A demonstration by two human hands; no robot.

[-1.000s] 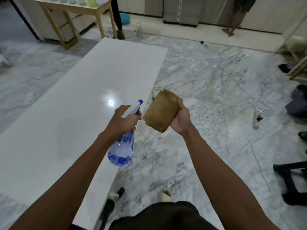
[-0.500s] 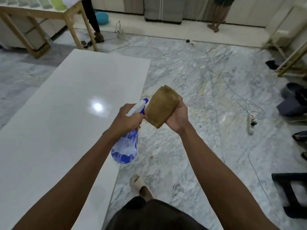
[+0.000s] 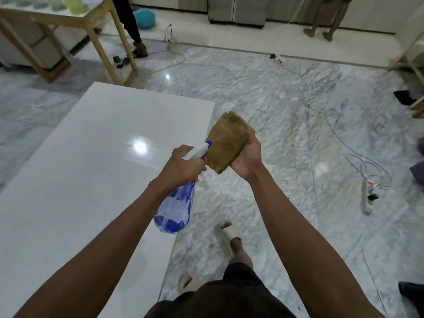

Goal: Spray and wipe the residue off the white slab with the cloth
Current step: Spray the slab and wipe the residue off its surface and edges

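Left hand: the left hand (image 3: 183, 165) grips the neck of the spray bottle (image 3: 175, 207), fingers curled round the trigger; nozzle aimed at the cloth, almost touching it.
Right hand: the right hand (image 3: 247, 157) holds the folded brown cloth (image 3: 227, 142) upright, fingers wrapped behind it.
White slab: the white slab (image 3: 91, 171) lies low and flat under the left arm, glossy, with a light glare.
Floor: marble floor (image 3: 286, 125) beneath; a power strip (image 3: 367, 198) and cables to the right.
Far left: wooden table (image 3: 68, 21).
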